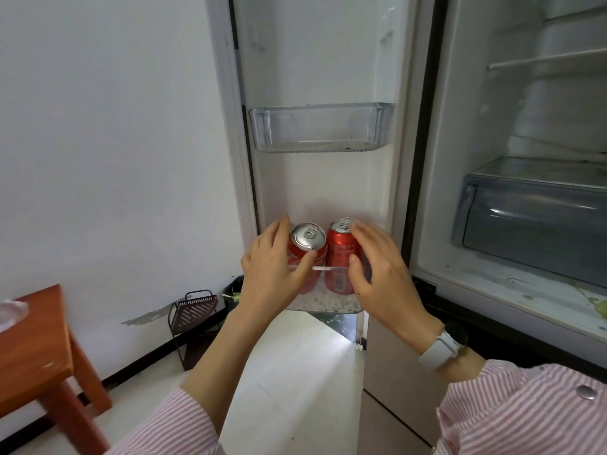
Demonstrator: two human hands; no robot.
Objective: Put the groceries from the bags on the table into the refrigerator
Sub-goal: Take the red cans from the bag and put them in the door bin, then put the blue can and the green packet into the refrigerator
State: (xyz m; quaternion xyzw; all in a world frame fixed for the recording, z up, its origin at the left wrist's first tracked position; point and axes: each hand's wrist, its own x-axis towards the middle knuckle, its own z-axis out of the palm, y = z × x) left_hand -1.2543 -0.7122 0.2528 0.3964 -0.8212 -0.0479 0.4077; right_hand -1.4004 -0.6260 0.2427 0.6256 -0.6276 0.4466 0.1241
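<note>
Left hand (pixel 274 266) grips one red can (pixel 307 247), right hand (pixel 377 264) grips the other can (pixel 341 254). Both cans stand side by side in the lower door bin (pixel 325 303).

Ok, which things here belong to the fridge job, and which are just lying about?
Job:
left can, in left hand
right can, in right hand
lower door bin
upper door bin
crisper drawer

Lying about:
wooden table
metal rack

No legible text for us: only blurred white print on the right red can (pixel 341 257).
</note>
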